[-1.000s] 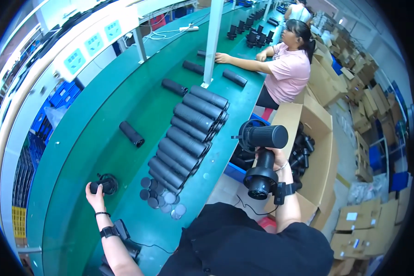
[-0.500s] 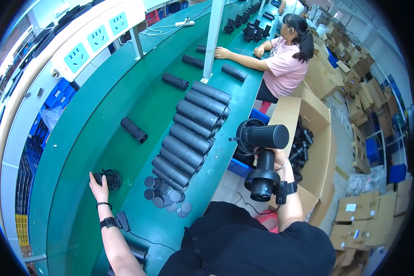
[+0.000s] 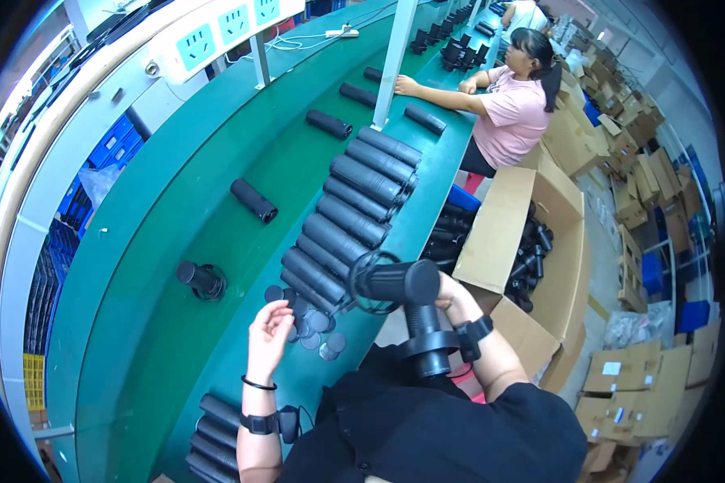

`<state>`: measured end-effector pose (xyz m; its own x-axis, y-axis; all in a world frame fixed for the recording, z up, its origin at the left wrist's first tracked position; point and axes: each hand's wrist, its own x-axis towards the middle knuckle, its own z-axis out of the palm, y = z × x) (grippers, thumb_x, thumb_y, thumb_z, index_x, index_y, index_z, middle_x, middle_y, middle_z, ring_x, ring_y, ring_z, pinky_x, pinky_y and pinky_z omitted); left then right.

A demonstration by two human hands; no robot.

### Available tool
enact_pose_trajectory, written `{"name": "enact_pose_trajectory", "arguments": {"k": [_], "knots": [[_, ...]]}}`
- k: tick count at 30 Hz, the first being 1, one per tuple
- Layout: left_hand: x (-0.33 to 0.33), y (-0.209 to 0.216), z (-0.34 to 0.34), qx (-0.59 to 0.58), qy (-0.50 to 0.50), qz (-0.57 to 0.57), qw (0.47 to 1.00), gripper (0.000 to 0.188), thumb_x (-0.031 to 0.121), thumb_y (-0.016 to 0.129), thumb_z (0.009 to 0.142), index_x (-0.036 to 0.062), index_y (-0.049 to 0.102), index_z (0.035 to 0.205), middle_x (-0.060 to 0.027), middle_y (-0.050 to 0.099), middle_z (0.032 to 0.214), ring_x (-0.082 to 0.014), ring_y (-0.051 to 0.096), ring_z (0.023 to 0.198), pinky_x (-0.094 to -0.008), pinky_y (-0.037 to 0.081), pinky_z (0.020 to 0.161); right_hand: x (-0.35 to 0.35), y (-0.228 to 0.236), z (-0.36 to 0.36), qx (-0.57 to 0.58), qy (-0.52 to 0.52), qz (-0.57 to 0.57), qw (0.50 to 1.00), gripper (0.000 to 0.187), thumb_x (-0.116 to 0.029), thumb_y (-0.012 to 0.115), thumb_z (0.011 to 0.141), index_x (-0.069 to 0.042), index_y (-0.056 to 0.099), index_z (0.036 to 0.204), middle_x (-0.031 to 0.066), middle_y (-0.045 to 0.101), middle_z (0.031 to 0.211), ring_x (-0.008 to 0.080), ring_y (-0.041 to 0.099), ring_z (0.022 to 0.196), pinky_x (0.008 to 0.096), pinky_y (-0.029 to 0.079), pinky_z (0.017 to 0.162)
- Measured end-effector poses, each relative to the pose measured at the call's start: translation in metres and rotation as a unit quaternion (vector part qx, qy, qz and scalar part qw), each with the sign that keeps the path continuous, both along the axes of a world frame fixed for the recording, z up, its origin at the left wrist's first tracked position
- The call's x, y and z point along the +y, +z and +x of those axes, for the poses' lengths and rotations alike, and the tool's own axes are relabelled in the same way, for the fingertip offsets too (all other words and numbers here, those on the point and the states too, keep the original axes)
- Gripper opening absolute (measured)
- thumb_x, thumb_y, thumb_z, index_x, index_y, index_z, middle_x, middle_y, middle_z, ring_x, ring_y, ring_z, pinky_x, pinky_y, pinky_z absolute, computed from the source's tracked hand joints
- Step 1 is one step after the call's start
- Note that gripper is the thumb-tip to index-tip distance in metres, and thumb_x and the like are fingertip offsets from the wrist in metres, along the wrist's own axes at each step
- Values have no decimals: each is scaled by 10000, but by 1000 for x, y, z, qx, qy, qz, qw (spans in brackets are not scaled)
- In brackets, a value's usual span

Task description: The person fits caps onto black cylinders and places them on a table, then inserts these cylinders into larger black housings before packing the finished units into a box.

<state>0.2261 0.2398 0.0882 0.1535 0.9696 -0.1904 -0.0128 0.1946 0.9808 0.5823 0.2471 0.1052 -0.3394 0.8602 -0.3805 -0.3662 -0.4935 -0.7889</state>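
Observation:
My right hand (image 3: 451,298) grips a black cylindrical tube (image 3: 395,282) held crosswise over the bench edge, with a second black tube (image 3: 425,342) and its ring standing below it near my wrist. My left hand (image 3: 270,334) hovers open, fingers spread, above several small grey round discs (image 3: 314,326) on the green bench. A row of several black tubes (image 3: 350,213) lies side by side just beyond the discs. A black tube with a loose ring (image 3: 201,280) lies farther left on the green belt (image 3: 169,266).
Single black tubes (image 3: 254,200) (image 3: 329,124) lie spaced along the belt. An open cardboard box (image 3: 532,241) with black parts stands at my right. A person in a pink shirt (image 3: 511,109) sits farther along the bench. More black tubes (image 3: 213,435) lie near my left elbow.
My left hand has left the ringed tube on the belt and moved right, toward the grey discs. The tubes in my right hand have come closer to the bench.

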Motion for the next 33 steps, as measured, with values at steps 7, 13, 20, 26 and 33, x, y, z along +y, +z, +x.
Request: {"name": "enact_pose_trajectory", "arguments": {"k": [7, 13, 20, 26, 33], "knots": [[-24, 96, 18, 357, -110, 326, 869, 874, 384, 844, 526, 70, 510, 1269, -135, 465, 1285, -269, 469, 1175, -418, 340, 987, 19, -54, -72, -8, 220, 21, 975, 188, -134, 620, 821, 29, 666, 902, 57, 676, 821, 125, 650, 711, 265, 541, 682], [-41, 77, 11, 318, -131, 285, 895, 764, 283, 852, 518, 69, 566, 1193, -112, 585, 1182, -313, 496, 1165, -432, 327, 1014, 24, -67, -115, 27, 349, -6, 937, 190, -125, 615, 819, 37, 650, 911, 58, 673, 807, 121, 645, 693, 251, 531, 655], [-50, 69, 10, 306, -81, 278, 907, 699, 217, 856, 561, 60, 560, 1175, -111, 594, 1175, -305, 508, 1160, -414, 365, 980, 26, -67, -130, 51, 396, -35, 916, 266, -158, 640, 839, 57, 649, 994, 70, 690, 876, 112, 649, 752, 243, 523, 715], [-59, 49, -6, 267, -37, 213, 939, 684, 238, 863, 593, 29, 543, 1162, -131, 603, 1122, -301, 534, 1113, -412, 389, 954, 25, -46, -123, 27, 386, -20, 922, 307, -277, 626, 877, 20, 657, 951, 86, 672, 775, 130, 640, 669, 242, 520, 606], [-63, 20, -43, 49, 143, 97, 984, 526, 99, 798, 710, -7, 547, 1160, -87, 634, 1067, -179, 602, 960, -335, 467, 883, 23, -41, -97, 5, 358, -9, 934, 330, -311, 600, 890, 11, 664, 921, 88, 672, 805, 138, 635, 725, 251, 503, 651]]}}
